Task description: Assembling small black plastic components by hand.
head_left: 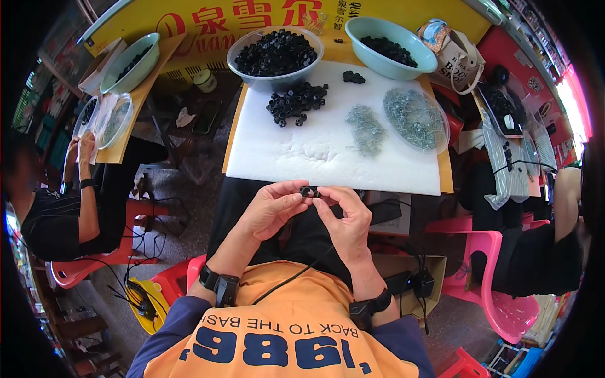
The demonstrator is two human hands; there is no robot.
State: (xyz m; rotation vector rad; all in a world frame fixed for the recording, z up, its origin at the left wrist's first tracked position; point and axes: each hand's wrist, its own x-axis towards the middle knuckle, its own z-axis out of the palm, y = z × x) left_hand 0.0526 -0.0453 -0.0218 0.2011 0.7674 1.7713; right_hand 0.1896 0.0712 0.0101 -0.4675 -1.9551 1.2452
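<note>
Close to my body, just off the near edge of a white foam sheet [271,157], my two hands meet at their fingertips. Pinched between thumb and fingers of my left hand [268,211] is a small black ring-like part [307,191]. My right hand [345,217] pinches the same part, or a second one against it, from the other side; I cannot tell which. A heap of similar black parts [296,104] lies on the sheet. To its right sit a smaller black cluster [353,77] and a loose pile of thin see-through pieces [365,129].
Behind the heap stands a see-through bowl [234,68] full of black parts. A pale green basin [359,31] and a round tray [444,142] of see-through pieces are at the right. One person [75,214] works at the left, another [529,252] sits at the right on a pink chair [482,271].
</note>
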